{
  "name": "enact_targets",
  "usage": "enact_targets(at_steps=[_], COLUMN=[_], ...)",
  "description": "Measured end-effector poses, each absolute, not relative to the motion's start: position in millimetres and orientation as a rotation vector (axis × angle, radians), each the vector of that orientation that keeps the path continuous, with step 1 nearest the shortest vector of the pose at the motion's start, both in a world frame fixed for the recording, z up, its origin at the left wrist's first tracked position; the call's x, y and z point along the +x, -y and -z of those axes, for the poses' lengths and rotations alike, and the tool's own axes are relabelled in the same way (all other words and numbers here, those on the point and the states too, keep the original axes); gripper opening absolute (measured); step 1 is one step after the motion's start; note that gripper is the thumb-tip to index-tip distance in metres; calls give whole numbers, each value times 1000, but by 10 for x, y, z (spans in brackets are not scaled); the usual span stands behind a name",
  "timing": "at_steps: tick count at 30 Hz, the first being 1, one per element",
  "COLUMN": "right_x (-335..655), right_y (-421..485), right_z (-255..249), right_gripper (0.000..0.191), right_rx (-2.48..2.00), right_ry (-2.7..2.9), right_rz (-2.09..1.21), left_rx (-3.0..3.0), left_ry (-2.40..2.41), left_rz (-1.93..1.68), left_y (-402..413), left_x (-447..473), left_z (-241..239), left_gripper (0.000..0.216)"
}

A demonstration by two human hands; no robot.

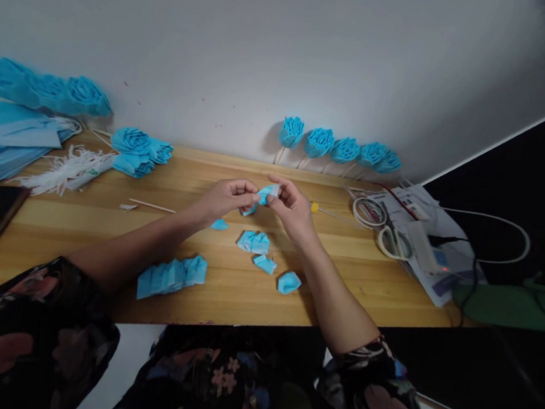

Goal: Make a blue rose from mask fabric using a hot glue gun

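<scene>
Light and limp is how the blue-and-white fabric piece (268, 193) is likely to handle: it looks like thin nonwoven cloth, soft enough to fold under a fingertip, with little slip, but apt to crease or tear if pulled hard. It is best taken near its edges, between thumb and finger pads, so that the middle keeps its shape. The left hand (235, 196) pinches its left side between thumb and curled fingers; the right hand (295, 208) pinches the other side, thumb in front and fingers behind. The piece is held between them over the wooden table (370, 283), about midway along its length and closer to the back edge than the front; whether it touches the wood cannot be told. It is small and crumpled, bright blue with a paler, whitish part towards the right hand. A bit of blue shows just under the left fingers, though whether it belongs to the same piece is unclear. Nearer the front edge lie a gathered blue strip (173, 277), a cupped blue petal (289, 283) and a ruffled blue piece (253, 241), all seemingly of similar cloth. Blue fabric flowers (319, 142) on thin sticks stand along the back edge.
</scene>
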State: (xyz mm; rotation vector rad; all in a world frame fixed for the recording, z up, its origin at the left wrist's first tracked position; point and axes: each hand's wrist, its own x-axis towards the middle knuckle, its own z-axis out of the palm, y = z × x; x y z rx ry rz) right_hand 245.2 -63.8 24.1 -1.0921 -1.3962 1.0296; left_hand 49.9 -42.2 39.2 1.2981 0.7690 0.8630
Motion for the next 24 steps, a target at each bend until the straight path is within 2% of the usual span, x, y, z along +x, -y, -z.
enact_targets(at_steps=[6, 14, 21, 24], right_x=[2481, 2455, 2434, 2407], right_y=[630, 647, 644, 652], right_z=[-285, -264, -232, -220], right_gripper=[51, 52, 50, 49], right_rx=[-1055, -1074, -1064, -1039], right_ry=[1304, 1316, 1309, 1291], right_rz=[-1136, -1152, -1171, -1196], left_rx=[1230, 1197, 1129, 1226], left_ry=[-779, -827, -831, -803], left_rz=[-882, -901, -885, -836], left_y=[393, 411, 444, 450], left_x=[490, 488, 511, 512], left_z=[-347, -372, -424, -405], left_gripper=[31, 19, 26, 22])
